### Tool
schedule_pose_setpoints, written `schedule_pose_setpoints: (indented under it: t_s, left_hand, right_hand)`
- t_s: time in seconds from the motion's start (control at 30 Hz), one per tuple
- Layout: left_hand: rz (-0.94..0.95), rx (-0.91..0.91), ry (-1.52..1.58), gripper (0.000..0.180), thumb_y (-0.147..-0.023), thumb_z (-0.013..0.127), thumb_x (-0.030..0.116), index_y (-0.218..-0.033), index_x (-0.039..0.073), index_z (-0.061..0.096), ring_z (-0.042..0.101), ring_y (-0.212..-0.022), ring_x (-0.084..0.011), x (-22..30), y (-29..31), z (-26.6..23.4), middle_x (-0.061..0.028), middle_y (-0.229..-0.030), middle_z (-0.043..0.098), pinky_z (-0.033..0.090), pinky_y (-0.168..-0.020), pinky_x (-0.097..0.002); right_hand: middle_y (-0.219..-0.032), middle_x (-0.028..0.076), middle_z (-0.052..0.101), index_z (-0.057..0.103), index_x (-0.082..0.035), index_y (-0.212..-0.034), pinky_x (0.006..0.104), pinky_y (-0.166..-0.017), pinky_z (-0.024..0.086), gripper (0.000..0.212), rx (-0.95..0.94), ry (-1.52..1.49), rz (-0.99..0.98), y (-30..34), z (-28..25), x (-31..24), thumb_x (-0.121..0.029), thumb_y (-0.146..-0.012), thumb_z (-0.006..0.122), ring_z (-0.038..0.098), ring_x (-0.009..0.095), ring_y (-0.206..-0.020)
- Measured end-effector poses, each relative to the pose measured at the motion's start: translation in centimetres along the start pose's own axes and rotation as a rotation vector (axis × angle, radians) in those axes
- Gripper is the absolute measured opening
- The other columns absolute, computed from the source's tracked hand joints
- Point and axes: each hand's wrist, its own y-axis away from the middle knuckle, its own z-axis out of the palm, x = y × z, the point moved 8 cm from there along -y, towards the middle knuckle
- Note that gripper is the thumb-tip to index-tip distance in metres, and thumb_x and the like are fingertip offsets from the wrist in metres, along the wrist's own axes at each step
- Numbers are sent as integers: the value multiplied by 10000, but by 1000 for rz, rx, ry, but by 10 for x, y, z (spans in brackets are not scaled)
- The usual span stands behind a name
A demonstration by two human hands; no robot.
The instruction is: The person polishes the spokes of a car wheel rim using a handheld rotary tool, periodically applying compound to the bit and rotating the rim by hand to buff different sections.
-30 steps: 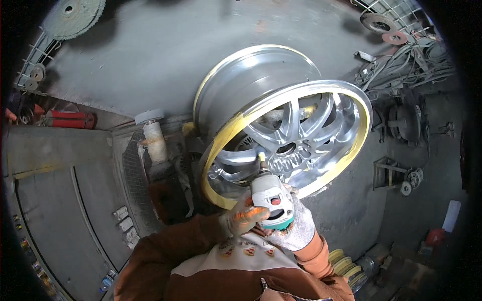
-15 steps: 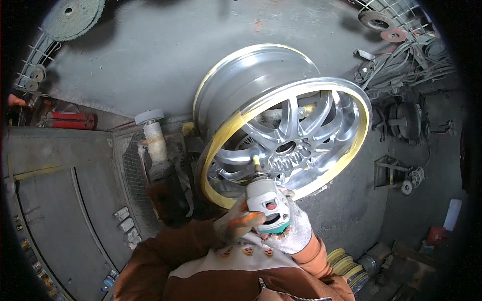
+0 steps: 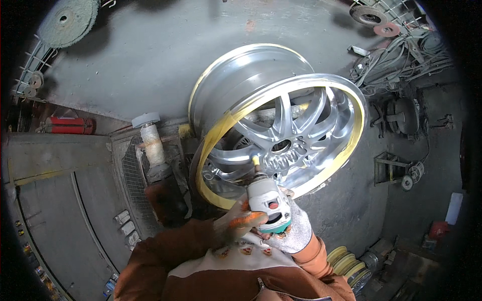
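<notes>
Both my gloved hands are closed round a grey and teal power grinder [image 3: 270, 203] with a dark shaft. My left hand [image 3: 240, 219] grips its left side, fingers wrapped over the body. On the other side my right hand [image 3: 296, 228] holds the body from the right, some of its fingers hidden behind the tool. A small yellow bit [image 3: 256, 161] at the tool's tip is at a spoke of the shiny alloy wheel rim [image 3: 281, 125], left of the hub hole. Yellow masking tape [image 3: 213, 145] covers the front lip of the wheel.
A bench polishing machine [image 3: 153, 145] with a pale cylindrical wheel stands left of the rim. Beyond it lies a red cylinder [image 3: 68, 125]. Tangled cables [image 3: 401, 60] hang at the upper right. Yellow-edged rims [image 3: 346, 263] are stacked at the lower right.
The whole view has shifted slightly, so the wheel appears a little further left. My hands keep their grip on the grinder, its bit still at the same spoke.
</notes>
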Motion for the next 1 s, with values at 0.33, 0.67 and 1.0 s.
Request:
schedule_pose_setpoints:
  t_s: [0.33,0.67,1.0]
  left_hand:
    - [-18,211,72,787,-817,840,218,-1444,59,391,630,-1142,-228,-8,33,-41,-111,-1316,562,573,-975,-383]
    - [12,-19,-29,807,-809,827,251,-1458,73,381,632,-1135,-234,2,-4,-8,-108,-1314,563,632,-779,-340]
    - [147,74,-50,815,-816,818,200,-1461,67,337,654,-1083,-240,15,35,-17,-128,-1296,557,643,-713,-358]
  right_hand:
    - [-1213,188,675,489,16,-1382,388,-947,533,819,-19,-33,-25,-18,3,-29,-327,-735,855,694,297,-1070]
    - [-1266,242,606,454,50,-1381,405,-908,548,854,58,113,-80,-10,-4,-16,-427,-780,828,659,395,-1093]
    - [-1248,170,662,491,-6,-1397,399,-982,514,800,23,57,-96,-30,6,-42,-338,-761,846,680,329,-1085]
